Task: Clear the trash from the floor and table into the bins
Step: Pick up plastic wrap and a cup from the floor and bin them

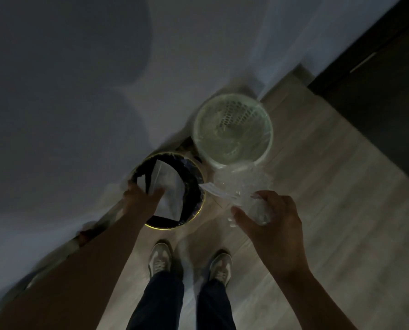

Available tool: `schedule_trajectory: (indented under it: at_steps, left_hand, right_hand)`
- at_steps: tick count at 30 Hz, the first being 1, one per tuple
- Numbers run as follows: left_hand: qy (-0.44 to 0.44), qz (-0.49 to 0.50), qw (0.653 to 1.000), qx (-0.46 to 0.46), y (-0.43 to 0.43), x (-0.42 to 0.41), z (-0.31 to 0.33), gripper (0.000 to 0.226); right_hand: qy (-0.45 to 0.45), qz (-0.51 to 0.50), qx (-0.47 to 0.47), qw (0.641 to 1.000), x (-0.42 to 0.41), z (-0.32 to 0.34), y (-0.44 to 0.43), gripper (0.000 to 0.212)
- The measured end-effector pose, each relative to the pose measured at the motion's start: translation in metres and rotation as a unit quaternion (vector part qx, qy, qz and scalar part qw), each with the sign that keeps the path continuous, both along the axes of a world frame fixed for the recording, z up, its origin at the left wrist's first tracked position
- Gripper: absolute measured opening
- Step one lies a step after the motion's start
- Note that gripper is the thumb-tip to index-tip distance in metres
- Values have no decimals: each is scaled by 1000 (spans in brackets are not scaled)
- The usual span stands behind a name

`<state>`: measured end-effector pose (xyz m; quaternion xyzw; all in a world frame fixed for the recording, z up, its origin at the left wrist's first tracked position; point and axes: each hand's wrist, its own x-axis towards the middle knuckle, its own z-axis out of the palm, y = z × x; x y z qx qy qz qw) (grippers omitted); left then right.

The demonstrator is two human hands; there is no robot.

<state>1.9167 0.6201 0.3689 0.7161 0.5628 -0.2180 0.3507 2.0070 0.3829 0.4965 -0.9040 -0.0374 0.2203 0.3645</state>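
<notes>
Bubble wrap [244,183] — gripped in right hand [274,225].

clear crinkled plastic wrap [244,186], wood-grain floor [317,210]

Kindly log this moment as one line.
left hand: at white paper in black-lined round bin | right hand: holds clear bubble wrap

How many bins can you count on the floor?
2. A dark bin stands by the wall, below the left hand; a pale green bin stands beside it, farther along. No other shows, though the picture is dim.
</notes>
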Motion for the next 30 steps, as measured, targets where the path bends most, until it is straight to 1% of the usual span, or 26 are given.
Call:
schedule_trajectory:
  at_steps: [1, 3, 7, 12, 16, 19, 23, 28, 30]
  left_hand:
    - [-5, 17, 1000, 0, 4, 0, -5, 95]
    - [0, -10, 1000, 1, 8, -1, -10, 92]
    - [15, -68, 998, -14, 15, -11, -14, 76]
    - [32, -121, 992, -19, 22, -27, -9, 41]
    - [7, -171, 985, -29, 25, -48, -6, 31]
    - [-7, -183, 983, -18, 31, -63, -3, 28]
    - [3, -200, 980, -6, 40, -76, 3, 31]
    - [12, -216, 976, 2, 54, -85, 6, 35]
    - [13, -223, 975, 6, 58, -88, 8, 37]
  right_hand:
    - [1, 4, -6, 1000, -1, -6, 3, 49]
    - [1, 14, -15, 1000, -3, -14, 9, 49]
    - [2, 23, -17, 1000, -9, -26, 18, 53]
    - [3, 53, -46, 998, -19, -46, 32, 51]
    - [36, 76, -67, 994, -27, -67, 56, 49]
    - [75, 109, -78, 988, -35, -79, 79, 50]
    - [98, 170, -116, 974, -40, -95, 111, 52]
    - [126, 234, -175, 948, -39, -121, 144, 70]
    - [134, 260, -188, 938, -36, -126, 150, 73]
